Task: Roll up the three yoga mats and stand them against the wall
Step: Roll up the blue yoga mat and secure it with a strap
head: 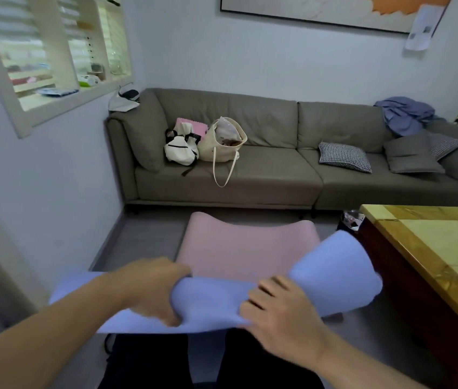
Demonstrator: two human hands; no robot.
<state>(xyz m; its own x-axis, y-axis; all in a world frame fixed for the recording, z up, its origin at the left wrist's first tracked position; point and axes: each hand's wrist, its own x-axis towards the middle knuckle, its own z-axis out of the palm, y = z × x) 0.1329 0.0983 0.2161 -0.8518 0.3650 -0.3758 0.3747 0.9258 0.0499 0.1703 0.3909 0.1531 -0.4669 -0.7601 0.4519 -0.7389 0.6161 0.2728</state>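
Right hand [281, 310] and left hand [152, 287]: each grip curled on blue yoga mat [334, 279], long axis left-right, held above floor [143, 240]; pink yoga mat [247, 248] flat beyond, toward sofa [272, 169].

Left hand [152, 290] and right hand [284, 313] grip a blue yoga mat [334, 276] above a pink yoga mat [247, 248] before a grey sofa [264, 169].
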